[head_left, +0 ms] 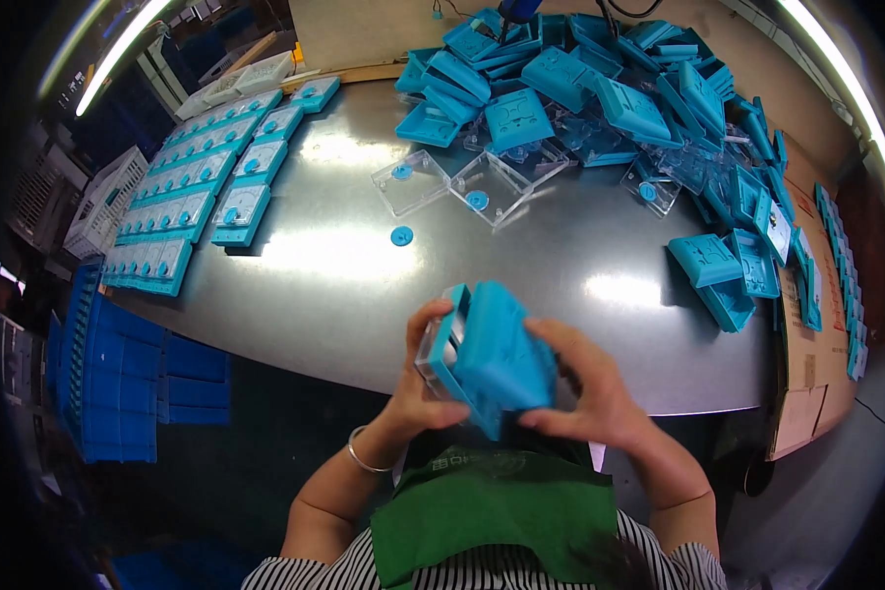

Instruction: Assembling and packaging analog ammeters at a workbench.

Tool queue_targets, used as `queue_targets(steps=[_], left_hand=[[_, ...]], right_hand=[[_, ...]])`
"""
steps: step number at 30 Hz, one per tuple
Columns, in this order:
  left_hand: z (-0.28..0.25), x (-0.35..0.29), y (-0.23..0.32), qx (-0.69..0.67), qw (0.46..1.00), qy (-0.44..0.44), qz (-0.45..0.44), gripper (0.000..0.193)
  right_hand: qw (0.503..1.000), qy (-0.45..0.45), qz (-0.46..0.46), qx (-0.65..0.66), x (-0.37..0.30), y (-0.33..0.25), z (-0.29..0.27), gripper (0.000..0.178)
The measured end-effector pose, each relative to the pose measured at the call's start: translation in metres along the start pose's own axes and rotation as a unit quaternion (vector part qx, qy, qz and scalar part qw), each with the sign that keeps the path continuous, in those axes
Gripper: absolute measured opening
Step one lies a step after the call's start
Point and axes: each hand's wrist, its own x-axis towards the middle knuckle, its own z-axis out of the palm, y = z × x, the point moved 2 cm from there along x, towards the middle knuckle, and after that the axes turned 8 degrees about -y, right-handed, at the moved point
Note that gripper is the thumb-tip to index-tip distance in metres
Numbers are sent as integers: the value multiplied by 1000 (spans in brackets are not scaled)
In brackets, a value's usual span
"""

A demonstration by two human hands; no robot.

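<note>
Above the table's near edge, both my hands are closed on teal plastic parts held together at a tilt. My left hand [423, 374] grips a teal frame with a transparent cover [442, 349], fingers along its outer side. My right hand [595, 388] has its thumb and fingers around a deeper teal plastic casing [504, 344]. The two parts meet at an angle, with a gap between them at the upper left; what lies inside is mostly hidden. Beyond the hands, a round teal knob [401, 236] lies on the metal table [334, 265], near a clear cover [410, 184] with a similar knob.
A heap of teal casings [560, 79] and clear covers fills the back and right. Finished-looking teal units [182, 177] stand in rows at left. Blue crates [118, 364] sit below the left edge; cardboard [806, 383] borders the right, with more units [841, 265] beyond.
</note>
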Motion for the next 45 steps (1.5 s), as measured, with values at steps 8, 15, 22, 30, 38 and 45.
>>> queue_targets(steps=[8, 15, 22, 30, 38, 45], left_hand=[[6, 1, -7, 22, 999, -20, 22, 103], [8, -7, -12, 27, 999, -21, 25, 102], [11, -5, -2, 40, 999, -15, -20, 99], [16, -1, -9, 47, 999, -16, -15, 100], [11, -30, 9, 39, 999, 26, -5, 102], [1, -63, 29, 147, 982, 89, 80, 118]], right_hand=[[999, 32, -38, 6, -6, 6, 26, 87], [999, 24, -30, 19, -9, 0, 33, 87], [997, 48, -33, 49, -19, 1, 38, 87], [997, 63, -37, 39, -24, 10, 38, 86], [994, 19, -14, 108, 0, -1, 62, 83], [964, -91, -75, 238, 35, 0, 112, 91]])
